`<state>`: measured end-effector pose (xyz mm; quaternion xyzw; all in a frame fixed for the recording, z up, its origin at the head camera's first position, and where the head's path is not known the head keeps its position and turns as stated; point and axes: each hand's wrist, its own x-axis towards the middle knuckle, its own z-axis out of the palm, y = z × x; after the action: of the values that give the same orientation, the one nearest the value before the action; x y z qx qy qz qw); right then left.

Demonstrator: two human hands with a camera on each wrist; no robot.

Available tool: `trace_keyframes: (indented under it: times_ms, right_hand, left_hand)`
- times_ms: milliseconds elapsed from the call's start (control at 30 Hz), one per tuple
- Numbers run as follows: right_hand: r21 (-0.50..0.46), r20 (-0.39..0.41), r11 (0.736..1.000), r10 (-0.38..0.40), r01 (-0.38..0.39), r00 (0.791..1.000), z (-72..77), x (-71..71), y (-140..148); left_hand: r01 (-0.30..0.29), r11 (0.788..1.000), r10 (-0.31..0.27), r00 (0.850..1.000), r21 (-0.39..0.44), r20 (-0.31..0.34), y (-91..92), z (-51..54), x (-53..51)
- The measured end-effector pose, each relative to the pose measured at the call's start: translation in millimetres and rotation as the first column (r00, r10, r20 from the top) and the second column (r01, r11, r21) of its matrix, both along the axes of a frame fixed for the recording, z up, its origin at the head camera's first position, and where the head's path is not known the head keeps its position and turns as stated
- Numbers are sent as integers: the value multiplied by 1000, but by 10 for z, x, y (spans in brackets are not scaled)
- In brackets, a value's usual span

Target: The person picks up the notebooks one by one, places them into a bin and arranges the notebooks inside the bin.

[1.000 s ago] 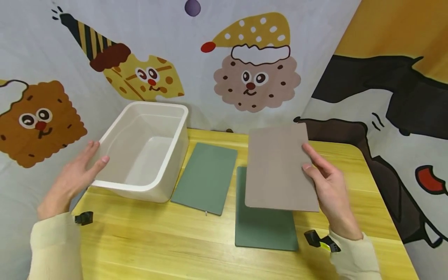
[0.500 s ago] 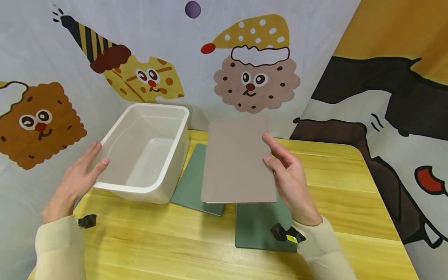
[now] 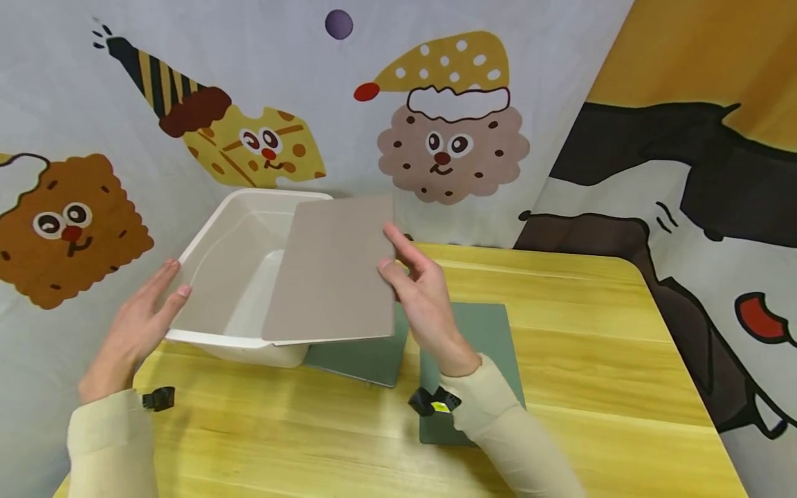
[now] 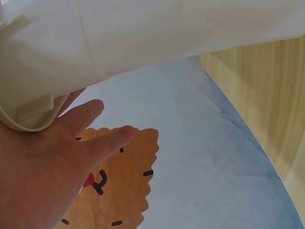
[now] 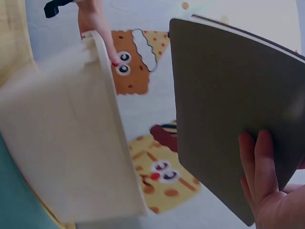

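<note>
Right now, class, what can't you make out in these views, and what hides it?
Head: most of the right rim of the white tub, behind the beige notebook.
Head: the upper part of the green notebook beside the tub, behind the beige one.
Right wrist: part of the beige notebook, cut off by the right edge.

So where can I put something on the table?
The table has bare patches: the right side, between the right green notebook and the table's right edge, and the front, between the left sleeve and that notebook. The back left is crowded: bin, left green notebook, and the taupe notebook in the right hand.
</note>
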<state>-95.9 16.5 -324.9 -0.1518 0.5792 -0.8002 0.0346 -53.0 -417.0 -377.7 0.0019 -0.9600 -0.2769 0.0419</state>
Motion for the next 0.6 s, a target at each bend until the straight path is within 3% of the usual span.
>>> trace_keyframes:
  times_ms: [367,600]
  right_hand:
    - [136,-5,991,-4,4,1000,-65,-137,-729]
    - [200,-20,980,11,-7,1000,-112,-253,-1014]
  left_hand:
    - [18,1000,-16,997,23,-70,-14,-22,36]
    - [19,999,-16,997,37,-80,-17,-11,21]
